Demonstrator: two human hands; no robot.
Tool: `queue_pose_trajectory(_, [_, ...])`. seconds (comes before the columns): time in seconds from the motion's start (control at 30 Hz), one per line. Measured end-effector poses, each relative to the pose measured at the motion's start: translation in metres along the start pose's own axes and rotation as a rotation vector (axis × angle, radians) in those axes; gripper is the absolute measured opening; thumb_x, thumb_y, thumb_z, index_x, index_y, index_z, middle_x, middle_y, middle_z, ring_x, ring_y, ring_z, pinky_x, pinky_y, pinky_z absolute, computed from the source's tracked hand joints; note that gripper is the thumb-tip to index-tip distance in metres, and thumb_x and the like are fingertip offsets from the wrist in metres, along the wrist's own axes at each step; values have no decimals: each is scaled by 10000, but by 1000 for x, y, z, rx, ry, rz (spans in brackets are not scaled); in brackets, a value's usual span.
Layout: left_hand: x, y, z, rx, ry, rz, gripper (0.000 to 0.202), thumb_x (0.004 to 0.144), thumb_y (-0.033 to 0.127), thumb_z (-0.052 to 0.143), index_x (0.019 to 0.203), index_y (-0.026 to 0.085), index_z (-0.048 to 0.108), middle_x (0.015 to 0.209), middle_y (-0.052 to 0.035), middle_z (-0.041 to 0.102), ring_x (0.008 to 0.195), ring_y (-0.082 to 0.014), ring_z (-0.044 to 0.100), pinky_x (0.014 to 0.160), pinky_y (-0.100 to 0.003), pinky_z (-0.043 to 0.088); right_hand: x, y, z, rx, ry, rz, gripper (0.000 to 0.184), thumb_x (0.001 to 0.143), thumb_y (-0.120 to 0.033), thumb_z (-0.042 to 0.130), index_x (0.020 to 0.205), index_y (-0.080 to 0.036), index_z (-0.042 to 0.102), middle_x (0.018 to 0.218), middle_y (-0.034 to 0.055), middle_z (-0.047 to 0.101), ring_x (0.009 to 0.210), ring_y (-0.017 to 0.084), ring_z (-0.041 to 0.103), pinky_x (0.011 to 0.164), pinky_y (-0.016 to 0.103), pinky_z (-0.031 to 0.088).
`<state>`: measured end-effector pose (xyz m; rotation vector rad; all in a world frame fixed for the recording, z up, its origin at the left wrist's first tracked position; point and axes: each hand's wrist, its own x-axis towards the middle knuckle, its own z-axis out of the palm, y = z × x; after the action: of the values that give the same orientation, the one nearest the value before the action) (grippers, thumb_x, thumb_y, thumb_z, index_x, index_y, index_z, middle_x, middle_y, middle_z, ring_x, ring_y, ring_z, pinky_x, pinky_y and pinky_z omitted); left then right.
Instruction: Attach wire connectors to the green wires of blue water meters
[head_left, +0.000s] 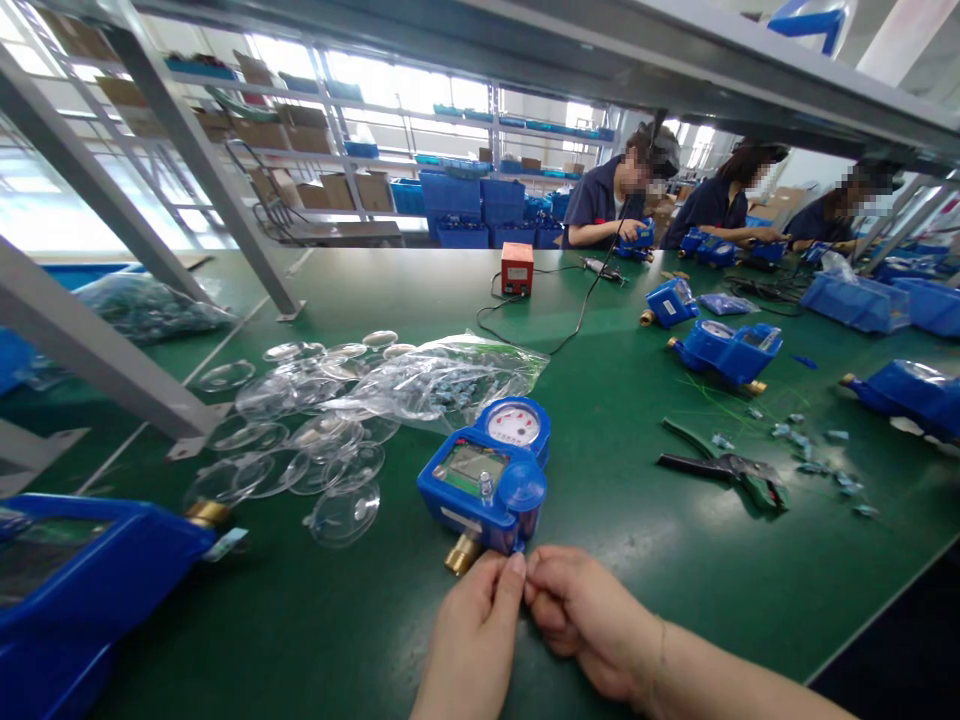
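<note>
A blue water meter (461, 500) with a round white dial, a small display window and a brass fitting (462, 553) stands on the green table in front of me. My left hand (480, 625) is closed in a pinch at the meter's near lower edge, just right of the brass fitting. Beside it, fingertips almost meeting, my right hand (574, 605) is curled in a pinch too. Whatever lies between the fingertips is too small and covered to make out.
Clear round covers (345, 510) and a plastic bag (450, 375) of small parts lie behind left. Green-handled pliers (727, 470) and small light-blue pieces (806, 450) lie right, near other blue meters (724, 350). Another meter (97, 580) is close left. A red box (517, 268) and co-workers (604, 200) are beyond.
</note>
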<state>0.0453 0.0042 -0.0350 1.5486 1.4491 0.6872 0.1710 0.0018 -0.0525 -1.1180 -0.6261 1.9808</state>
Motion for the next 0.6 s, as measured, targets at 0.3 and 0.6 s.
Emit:
queue_pose_trajectory(0.3, [-2, 0, 5, 32, 27, 33, 355, 905, 439, 343, 713, 201, 523, 689, 4, 580, 670, -165, 545, 618, -239, 384, 9, -9, 1, 107, -117, 195, 196, 740, -200, 268, 548, -207, 312, 358, -96, 207, 312, 62, 92, 354, 197, 65])
queue_pose_trajectory(0.6, [22, -4, -58, 232, 590, 158, 410, 847, 503, 413, 1107, 201, 511, 1109, -62, 553, 936, -229, 574, 827, -323, 450, -11, -3, -4, -226, 323, -497, 283, 833, -400, 560, 1022, -194, 514, 948, 30, 590, 787, 108, 544, 701, 209, 436])
